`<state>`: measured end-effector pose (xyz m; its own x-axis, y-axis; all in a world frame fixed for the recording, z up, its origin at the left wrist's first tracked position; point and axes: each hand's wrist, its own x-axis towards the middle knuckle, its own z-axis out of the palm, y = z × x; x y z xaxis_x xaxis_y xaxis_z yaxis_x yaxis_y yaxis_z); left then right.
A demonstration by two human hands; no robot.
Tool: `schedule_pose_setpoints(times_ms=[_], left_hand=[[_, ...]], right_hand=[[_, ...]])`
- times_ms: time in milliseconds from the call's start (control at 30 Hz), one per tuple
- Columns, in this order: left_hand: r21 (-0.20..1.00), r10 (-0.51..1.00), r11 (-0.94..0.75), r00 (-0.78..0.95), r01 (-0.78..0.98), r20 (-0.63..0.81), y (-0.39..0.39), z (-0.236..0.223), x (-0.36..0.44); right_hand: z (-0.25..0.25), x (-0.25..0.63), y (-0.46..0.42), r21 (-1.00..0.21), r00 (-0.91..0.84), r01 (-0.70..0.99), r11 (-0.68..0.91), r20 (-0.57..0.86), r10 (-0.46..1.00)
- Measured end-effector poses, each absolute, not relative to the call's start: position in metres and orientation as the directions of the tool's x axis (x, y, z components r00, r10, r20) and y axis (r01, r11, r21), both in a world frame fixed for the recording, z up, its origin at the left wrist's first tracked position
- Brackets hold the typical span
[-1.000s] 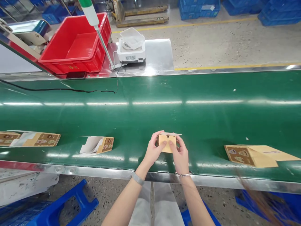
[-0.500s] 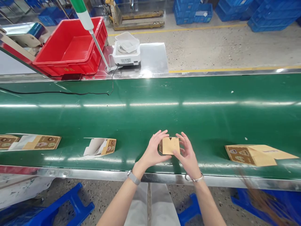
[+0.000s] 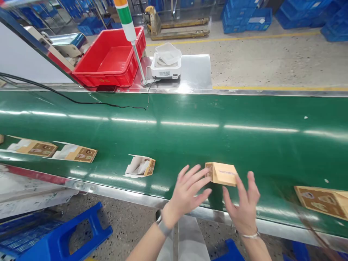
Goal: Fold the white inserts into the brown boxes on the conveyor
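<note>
A small tan and brown cardboard box (image 3: 225, 174) lies on the green conveyor belt (image 3: 190, 145) in front of me, its near end closed. My left hand (image 3: 189, 190) is just left of it, fingers spread, the fingertips overlapping its brown printed side; whether they touch it I cannot tell. My right hand (image 3: 243, 204) is at the box's right corner with its fingers apart, one fingertip at the edge. To the left, a box with open white flaps (image 3: 140, 166) lies on the belt.
More open boxes (image 3: 77, 152) lie farther left on the belt; another box (image 3: 322, 201) is at the right. Beyond the belt stand a red bin (image 3: 108, 58) and a white scale-like device (image 3: 166, 67). A black cable (image 3: 95, 104) crosses the belt's far side. A blue stool (image 3: 67, 235) stands below left.
Both hands have loosened from around the box and drawn apart toward me. The box's printed top panel now shows. My view has shifted left and tilted.
</note>
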<state>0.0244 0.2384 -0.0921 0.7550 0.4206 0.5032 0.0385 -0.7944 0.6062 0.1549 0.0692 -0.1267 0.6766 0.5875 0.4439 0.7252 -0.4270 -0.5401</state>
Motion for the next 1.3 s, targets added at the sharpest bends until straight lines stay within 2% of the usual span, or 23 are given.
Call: schedule_pose_setpoints(times_ms=[67,100,133,167,200,267,333,400,467,600,733,833,967,1100,1200,1300], left_hand=[[0.656,0.679,-0.726,0.373,0.208,0.633,0.25,-0.081,-0.023],[0.716,0.764,-0.639,0.122,0.28,0.634,0.259,-0.079,-0.047],[0.78,0.81,-0.539,-0.06,0.318,0.584,0.27,-0.078,-0.07],[0.834,0.86,-0.435,-0.116,0.34,0.496,0.281,-0.08,-0.089],[0.872,0.919,-0.332,-0.087,0.36,0.385,0.291,-0.084,-0.105],[0.908,0.98,-0.184,0.142,0.376,0.139,0.306,-0.096,-0.123],[0.921,0.916,-0.158,0.4,0.355,0.003,0.31,-0.109,-0.126],[0.92,0.832,-0.236,0.555,0.312,0.025,0.308,-0.12,-0.12],[0.894,0.783,-0.341,0.614,0.29,0.099,0.304,-0.128,-0.111],[0.853,0.75,-0.422,0.647,0.308,0.137,0.305,-0.136,-0.096],[0.902,0.769,-0.342,0.63,0.263,0.108,0.308,-0.136,-0.079],[0.96,0.834,-0.181,0.551,0.214,0.034,0.305,-0.135,-0.061],[0.995,0.891,0.073,0.444,0.064,-0.094,0.299,-0.136,-0.041],[0.986,0.851,0.148,0.498,0.076,-0.166,0.3,-0.132,-0.03],[0.985,0.818,0.144,0.548,0.1,-0.175,0.301,-0.129,-0.023],[0.984,0.829,0.128,0.532,0.12,-0.173,0.3,-0.129,-0.013]], right_hand=[[-0.112,0.135,0.073,-0.566,0.696,0.715,-0.411,0.516,0.499],[-0.107,0.124,0.078,-0.603,0.699,0.708,-0.368,0.522,0.489],[-0.104,0.112,0.087,-0.654,0.703,0.688,-0.315,0.493,0.512],[-0.104,0.1,0.099,-0.714,0.702,0.648,-0.264,0.427,0.569],[-0.105,0.088,0.113,-0.774,0.685,0.593,-0.222,0.339,0.645],[-0.112,0.066,0.146,-0.848,0.584,0.502,-0.168,0.189,0.789],[-0.122,0.048,0.178,-0.891,0.476,0.444,-0.097,0.143,0.868],[-0.133,0.038,0.201,-0.912,0.445,0.409,-0.023,0.177,0.878],[-0.144,0.038,0.212,-0.906,0.456,0.423,0.028,0.239,0.857],[-0.16,0.055,0.21,-0.846,0.4,0.53,0.059,0.311,0.862],[-0.16,0.068,0.205,-0.839,0.441,0.544,0.015,0.301,0.845],[-0.152,0.063,0.206,-0.898,0.58,0.436,-0.054,0.235,0.78],[-0.139,0.051,0.21,-0.981,0.751,0.14,-0.134,0.017,0.66],[-0.133,0.056,0.213,-0.975,0.784,-0.133,-0.176,-0.212,0.583],[-0.134,0.066,0.213,-0.96,0.763,-0.122,-0.251,-0.253,0.594],[-0.136,0.072,0.212,-0.963,0.782,0.005,-0.269,-0.164,0.601]])
